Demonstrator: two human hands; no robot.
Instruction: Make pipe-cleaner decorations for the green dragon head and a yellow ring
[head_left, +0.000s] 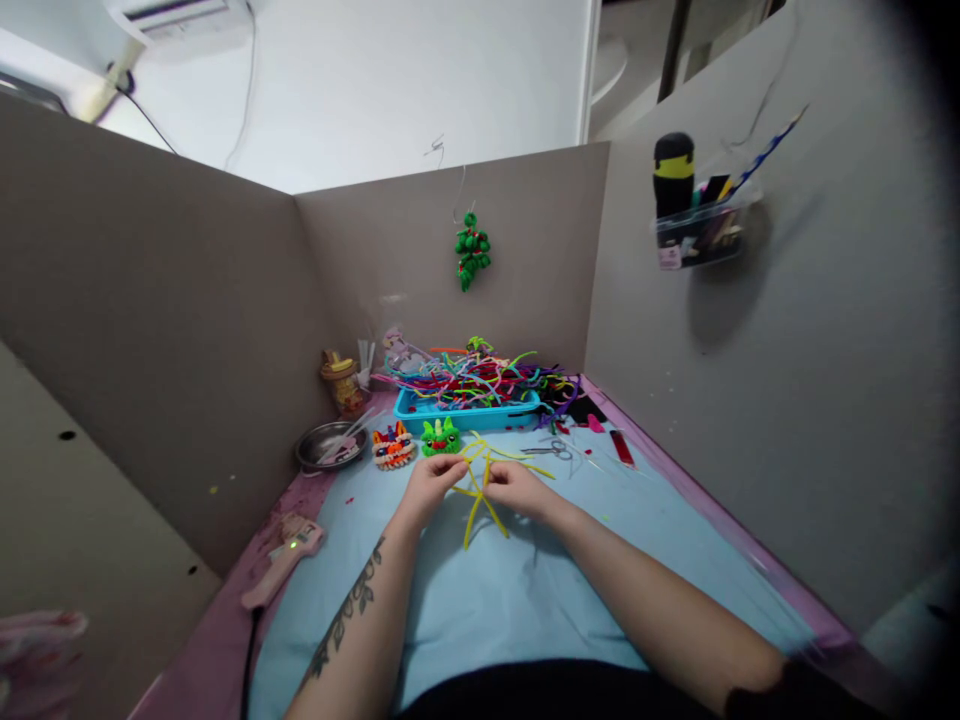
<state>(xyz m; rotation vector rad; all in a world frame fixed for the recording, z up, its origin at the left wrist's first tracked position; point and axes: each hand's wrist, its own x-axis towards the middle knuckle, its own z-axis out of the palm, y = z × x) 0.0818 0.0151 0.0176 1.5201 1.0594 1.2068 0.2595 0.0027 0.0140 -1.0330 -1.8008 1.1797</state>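
Note:
Both my hands are over the blue cloth, near its middle. Yellow pipe cleaners (477, 495), crossed into a star-like shape, hang between them. My left hand (437, 478) pinches one of the yellow strands, thumb against fingers. On the other side my right hand (511, 486) is closed on the same bundle. More loose yellow strands stick out behind the hands. Just beyond my left hand sit a green fuzzy animal head (440, 437) and an orange and white one (394, 446). Scissors (551, 450) lie beyond my right hand.
A blue tray (469, 416) heaped with colourful pipe cleaners stands at the back. To the left are a metal bowl (330, 446), a pink glue gun (286, 560) and a yellow-lidded cup (342, 382). Grey partitions enclose the table; a tool basket (701, 235) hangs right.

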